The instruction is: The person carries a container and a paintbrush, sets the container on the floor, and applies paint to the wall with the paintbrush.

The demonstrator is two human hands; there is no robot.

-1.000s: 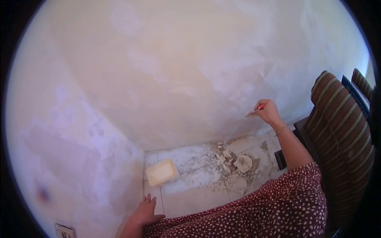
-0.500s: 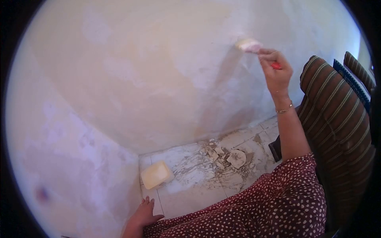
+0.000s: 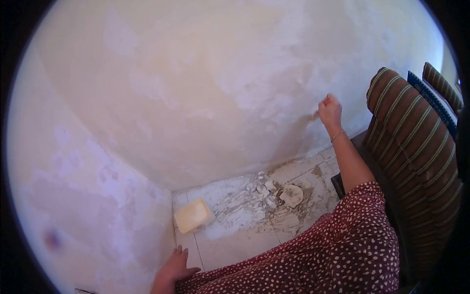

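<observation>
High against the patchy plaster wall (image 3: 196,93), my right hand (image 3: 331,111) is closed around the red handle (image 3: 326,102) of a paintbrush. The brush head (image 3: 314,116) points down and left toward the wall; it is blurred and mostly hidden by the hand, so contact is hard to judge. At the lower left, my left hand (image 3: 177,265) has its fingers spread and holds nothing. Just beyond it on the floor stands a cream plastic tub (image 3: 192,215) with pale contents.
Plaster chips and a larger broken piece (image 3: 292,195) lie on the dusty tiled floor (image 3: 230,249) by the wall. A brown striped armchair (image 3: 409,132) stands close on the right, with a blue spiral-bound book (image 3: 435,105) on it.
My right hand has swept the paintbrush downward along the wall, and the brush head has turned from pointing up-left to down-left. My left hand and the tub have stayed put.
</observation>
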